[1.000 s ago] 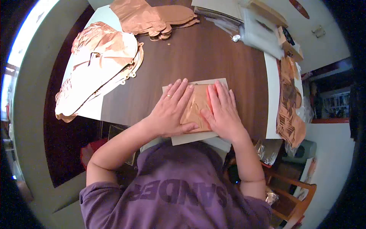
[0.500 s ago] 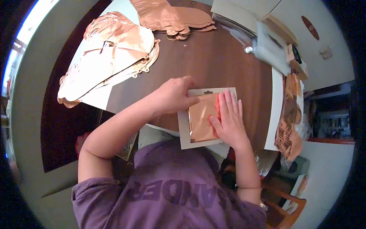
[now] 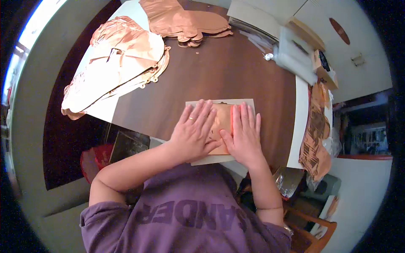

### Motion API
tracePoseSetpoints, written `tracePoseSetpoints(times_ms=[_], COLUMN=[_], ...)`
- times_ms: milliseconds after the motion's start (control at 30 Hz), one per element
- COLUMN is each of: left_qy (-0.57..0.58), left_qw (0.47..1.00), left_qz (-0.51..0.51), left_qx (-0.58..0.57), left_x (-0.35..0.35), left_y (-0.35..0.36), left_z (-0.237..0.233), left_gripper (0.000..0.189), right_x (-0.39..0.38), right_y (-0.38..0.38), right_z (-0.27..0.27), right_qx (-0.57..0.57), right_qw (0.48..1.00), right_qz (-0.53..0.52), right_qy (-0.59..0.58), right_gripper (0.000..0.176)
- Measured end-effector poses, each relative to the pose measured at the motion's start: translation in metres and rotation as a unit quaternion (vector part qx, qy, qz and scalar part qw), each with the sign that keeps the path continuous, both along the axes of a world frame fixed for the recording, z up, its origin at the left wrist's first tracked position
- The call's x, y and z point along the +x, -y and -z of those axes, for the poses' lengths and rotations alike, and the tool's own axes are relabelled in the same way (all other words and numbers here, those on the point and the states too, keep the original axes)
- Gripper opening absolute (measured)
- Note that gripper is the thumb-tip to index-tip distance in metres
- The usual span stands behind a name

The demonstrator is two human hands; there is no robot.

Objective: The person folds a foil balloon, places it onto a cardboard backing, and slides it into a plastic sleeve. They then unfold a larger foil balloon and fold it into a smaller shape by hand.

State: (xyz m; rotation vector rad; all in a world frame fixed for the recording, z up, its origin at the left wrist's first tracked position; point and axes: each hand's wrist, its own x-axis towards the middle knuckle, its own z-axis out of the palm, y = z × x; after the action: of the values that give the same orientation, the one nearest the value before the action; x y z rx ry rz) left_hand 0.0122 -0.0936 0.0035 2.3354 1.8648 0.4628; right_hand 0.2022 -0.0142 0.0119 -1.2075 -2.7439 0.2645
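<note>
Presently pressed flat beneath left hand (image 3: 195, 134) and right hand (image 3: 244, 134), palms down: one folded foil piece (image 3: 224, 120), copper-coloured, lying on one pale backing card (image 3: 242, 103) at the near edge of the brown desk (image 3: 223, 71); fingers (image 3: 201, 113) of both hands extended and slightly spread, gripping nothing, bearing down on foil and card together; one ring (image 3: 190, 118) on the left hand.

Treat the foil as very light, thin, limp and slippery; likely to crease, spring open or slide on the card when released; probably prone to tearing at sharp folds. Treat the card as light yet stiff; serves as the firm support. Take hold at the card's free margins, far edge or right side, pinching card and foil together; avoid lifting by the foil alone.

Elsewhere on the desk, three heaps of flat copper foil shapes: far-left heap (image 3: 122, 59) on a white sheet (image 3: 101, 111); far-edge heap (image 3: 185, 21); right-hand heap (image 3: 316, 135) on a white strip (image 3: 295, 126); pieces per heap not countable. Also clear bags (image 3: 293, 50) at far right; count indeterminate.
</note>
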Motion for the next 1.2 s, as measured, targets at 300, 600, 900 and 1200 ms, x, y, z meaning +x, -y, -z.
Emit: tracePoseSetpoints(times_ms=[300, 600, 900, 1200], left_qy=[-0.018, 0.017, 0.026, -0.051], left_qw=[1.0, 1.0, 0.994, 0.996], left_qz=[-0.015, 0.009, 0.107, 0.063], left_qx=[0.0, -0.01, 0.011, 0.036], left_x=[0.005, 0.003, -0.024, 0.011], left_y=[0.01, 0.016, -0.025, -0.034], left_z=[0.002, -0.003, -0.003, -0.008], left_gripper=[0.094, 0.105, 0.102, 0.09], right_x=[0.008, 0.023, 0.024, -0.001], right_y=[-0.006, -0.023, -0.018, -0.016], right_z=[-0.001, -0.009, -0.001, -0.009], right_qx=[0.004, -0.027, -0.01, -0.008], right_qw=[1.0, 0.998, 0.999, 0.999], right_qz=[-0.018, -0.048, 0.03, 0.006], right_qy=[-0.011, -0.001, -0.003, -0.032], right_gripper=[0.076, 0.073, 0.075, 0.07])
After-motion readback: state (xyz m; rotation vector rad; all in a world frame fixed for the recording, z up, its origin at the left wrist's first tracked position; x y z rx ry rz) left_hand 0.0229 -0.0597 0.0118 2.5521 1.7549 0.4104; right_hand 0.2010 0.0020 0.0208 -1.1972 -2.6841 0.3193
